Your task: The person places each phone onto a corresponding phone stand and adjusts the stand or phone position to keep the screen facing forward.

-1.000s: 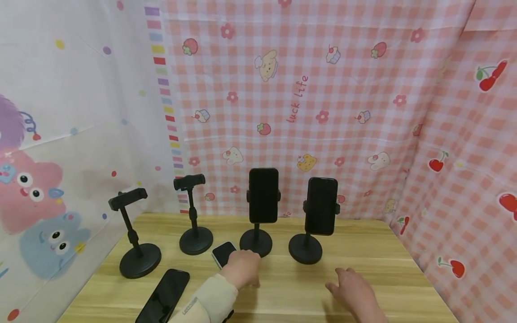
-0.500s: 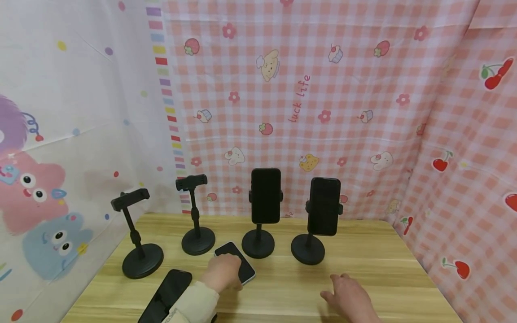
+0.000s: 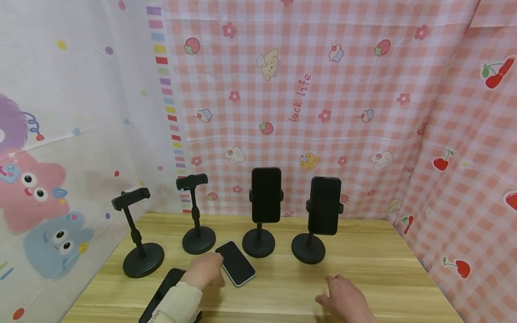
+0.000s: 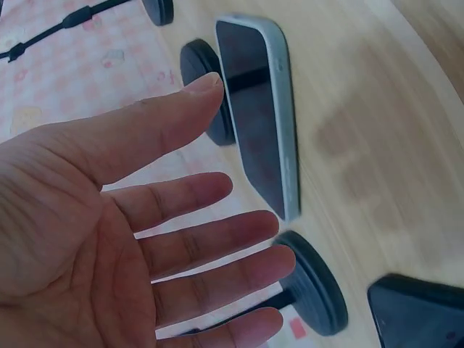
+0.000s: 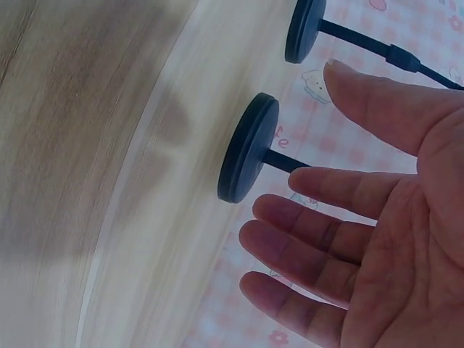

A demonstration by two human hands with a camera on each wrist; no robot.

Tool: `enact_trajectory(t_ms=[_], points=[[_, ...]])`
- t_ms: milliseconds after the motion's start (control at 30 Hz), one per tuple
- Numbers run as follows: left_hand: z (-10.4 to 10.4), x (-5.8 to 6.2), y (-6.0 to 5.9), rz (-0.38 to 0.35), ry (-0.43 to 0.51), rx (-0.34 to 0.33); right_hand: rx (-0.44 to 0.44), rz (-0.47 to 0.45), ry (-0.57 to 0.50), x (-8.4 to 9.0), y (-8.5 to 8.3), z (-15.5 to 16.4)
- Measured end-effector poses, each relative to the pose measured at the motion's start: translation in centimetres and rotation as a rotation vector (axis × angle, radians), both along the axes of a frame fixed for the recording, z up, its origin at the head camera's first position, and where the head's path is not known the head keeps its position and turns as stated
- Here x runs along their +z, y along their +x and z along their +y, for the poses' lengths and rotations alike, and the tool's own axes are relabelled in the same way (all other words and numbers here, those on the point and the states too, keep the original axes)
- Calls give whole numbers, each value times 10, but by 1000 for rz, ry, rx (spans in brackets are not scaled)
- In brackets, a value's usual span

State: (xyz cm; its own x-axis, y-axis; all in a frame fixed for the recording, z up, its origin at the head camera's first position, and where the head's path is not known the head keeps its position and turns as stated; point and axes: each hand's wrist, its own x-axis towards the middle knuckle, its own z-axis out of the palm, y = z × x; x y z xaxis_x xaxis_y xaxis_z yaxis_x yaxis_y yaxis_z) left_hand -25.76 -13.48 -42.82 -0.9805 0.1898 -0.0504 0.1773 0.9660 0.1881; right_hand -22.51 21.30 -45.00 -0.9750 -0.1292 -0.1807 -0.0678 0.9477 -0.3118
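A dark phone in a pale case [image 3: 236, 264] [image 4: 259, 109] lies flat on the wooden table [image 3: 363, 251], just in front of the stands. My left hand [image 3: 210, 265] [image 4: 232, 181] hovers at the phone's left edge, palm open, fingers straight, holding nothing. My right hand [image 3: 337, 291] [image 5: 304, 210] rests open low over the table at the front right, also holding nothing. A second black phone [image 3: 163, 294] [image 4: 420, 319] lies flat by my left sleeve.
Four black round-based stands line the back: two empty ones [image 3: 139, 237] [image 3: 197, 215] on the left, two holding upright black phones [image 3: 265, 195] [image 3: 325, 205] on the right. Patterned cloth walls enclose the table on three sides.
My left hand slid the cased phone forward and to the right, then drew back to its left and let go. My right hand shifted slightly left.
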Motion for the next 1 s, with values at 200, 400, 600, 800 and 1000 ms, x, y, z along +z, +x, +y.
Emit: enact_trajectory(t_ms=[200,400,600,800,1000], points=[[-16,-5,-4,2,14,32,2,-9,8,-2,-1,-4],[-28,-6,-9,-18,23,67,6,8,-5,-5,0,-7],[-40,-5,-16,17,20,116,23,22,-14,-7,1,-8],[-51,-3,-21,31,20,155,29,12,-12,-7,2,-10],[-62,-2,-28,35,37,165,26,-12,-17,-7,3,-11]])
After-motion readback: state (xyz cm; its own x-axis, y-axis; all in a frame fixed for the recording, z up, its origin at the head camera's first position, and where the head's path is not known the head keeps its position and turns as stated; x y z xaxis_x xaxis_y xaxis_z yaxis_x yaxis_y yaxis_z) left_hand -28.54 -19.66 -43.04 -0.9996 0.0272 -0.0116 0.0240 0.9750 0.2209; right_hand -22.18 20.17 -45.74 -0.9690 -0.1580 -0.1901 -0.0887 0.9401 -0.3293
